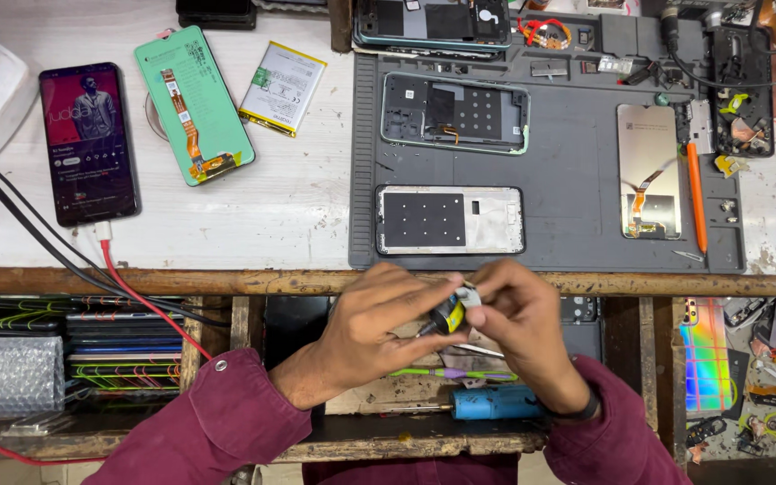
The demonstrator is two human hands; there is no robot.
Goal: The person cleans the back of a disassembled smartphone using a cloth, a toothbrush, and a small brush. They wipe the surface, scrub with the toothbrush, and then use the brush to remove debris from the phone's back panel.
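Note:
My left hand (372,325) and my right hand (518,319) meet just below the front edge of the wooden bench. Together they pinch a small dark roll with a yellow side (449,314), and the right fingers pull a pale strip off it. Directly above the hands, on the grey work mat (568,233), lies a phone frame with a black panel (449,220). Another bare phone frame (455,112) lies further back on the mat.
A lit phone (90,142) on a red cable, a green screen back (194,104) and a battery (282,88) lie on the left. A copper screen (648,171) and an orange tool (696,198) sit at the mat's right. A blue tool (496,402) lies in the open drawer.

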